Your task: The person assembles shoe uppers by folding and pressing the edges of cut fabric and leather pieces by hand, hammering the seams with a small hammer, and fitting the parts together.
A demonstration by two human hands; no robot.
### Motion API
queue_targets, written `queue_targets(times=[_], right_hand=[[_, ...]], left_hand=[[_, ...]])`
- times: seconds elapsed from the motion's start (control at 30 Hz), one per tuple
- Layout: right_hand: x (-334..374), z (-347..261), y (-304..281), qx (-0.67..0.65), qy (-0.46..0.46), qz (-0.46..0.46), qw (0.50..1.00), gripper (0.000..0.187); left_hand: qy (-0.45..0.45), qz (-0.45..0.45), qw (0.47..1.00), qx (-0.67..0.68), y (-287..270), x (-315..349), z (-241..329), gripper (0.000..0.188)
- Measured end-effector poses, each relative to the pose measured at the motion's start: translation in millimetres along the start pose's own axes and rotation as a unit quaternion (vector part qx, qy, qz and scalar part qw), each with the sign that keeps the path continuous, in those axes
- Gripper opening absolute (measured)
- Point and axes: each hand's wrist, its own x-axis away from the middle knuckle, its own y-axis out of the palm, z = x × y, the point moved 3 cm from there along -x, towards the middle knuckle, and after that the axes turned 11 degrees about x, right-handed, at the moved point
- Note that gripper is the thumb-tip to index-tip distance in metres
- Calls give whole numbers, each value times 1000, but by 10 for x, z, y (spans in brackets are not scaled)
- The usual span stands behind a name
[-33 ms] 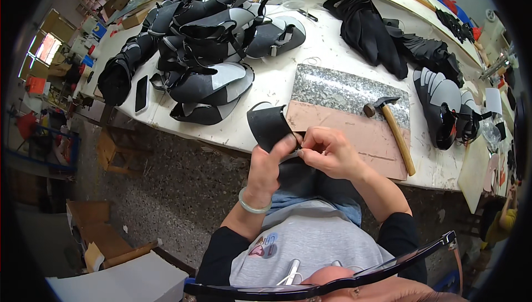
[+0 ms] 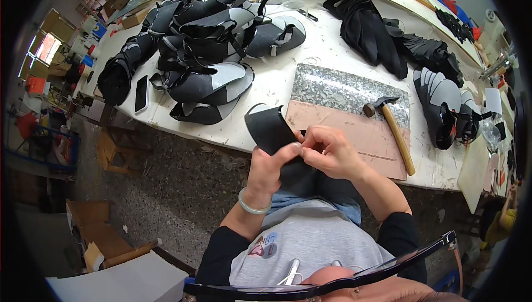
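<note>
The black piece (image 2: 271, 130) is at the middle of the frame, held above the near edge of the table (image 2: 316, 41), and it has just shifted a little: its upper end sits slightly further left and lower, and its broad face is turned somewhat differently. The left hand's (image 2: 265, 175) thumb has slid down and right, so that its tip now meets the right hand's (image 2: 332, 152) fingertips, while the right hand has hardly moved. That suggests a small regrip, with the work remaining at the same spot on the piece's lower right end. The left hand holds the piece with the thumb on top; its other fingers are mostly hidden beneath. The right thumb and forefinger are narrowed to a tight pinch at the edge; whether something small is also between them cannot be told. The piece is a curved band, its long axis running from upper left to lower right, the wide, pale-rimmed end pointing to the upper left of the frame and the other end going in among the fingers. Just beyond lies the pink board (image 2: 360, 140), with the hammer (image 2: 398, 138) resting across its right side, head toward the top.
</note>
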Motion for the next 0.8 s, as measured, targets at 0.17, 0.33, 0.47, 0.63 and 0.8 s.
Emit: queue_targets(times=[0.17,0.33,0.47,0.63,0.8], right_hand=[[23,-109,44,49,-20,30,998,11],[-1,21,43,34,-23,30,999,12],[-71,235,-4,-283,163,-127,937,19],[-130,229,-46,-301,181,-159,923,25],[-117,176,-107,-259,122,-115,951,26]], left_hand=[[44,56,997,-7,-18,-3,-15,23],[72,58,994,-57,-37,-53,-34,34],[-18,-82,995,54,-124,-110,-12,45],[30,-77,996,-34,-63,-58,35,48],[144,22,987,-70,-110,-47,51,36]])
